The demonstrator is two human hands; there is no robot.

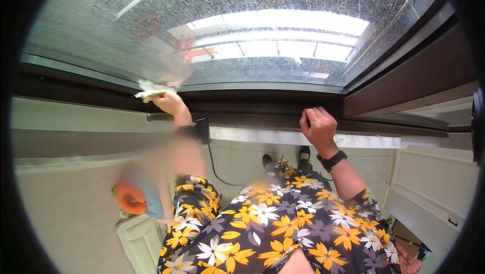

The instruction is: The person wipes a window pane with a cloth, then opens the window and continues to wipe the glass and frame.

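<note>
My left hand (170, 104) reaches forward with its fingers closed on a crumpled white cloth (151, 90). The cloth lies at the lower edge of a window pane (242, 69), against the dark brown frame (242, 104). Farther right, my right hand (319, 125) is at the front edge of the same frame with its fingers curled in. Its fingertips are partly hidden, so I cannot tell whether it grips the edge or something small. The glass above looks dusty and streaked, with a faint reflection near the cloth.
A black box with a cable (202, 131) sits by my left wrist. An orange ring-shaped object (130, 196) and a pale green panel (139, 241) are at the lower left. A white cabinet (429, 183) stands right. A brown frame post (419, 72) rises at the right.
</note>
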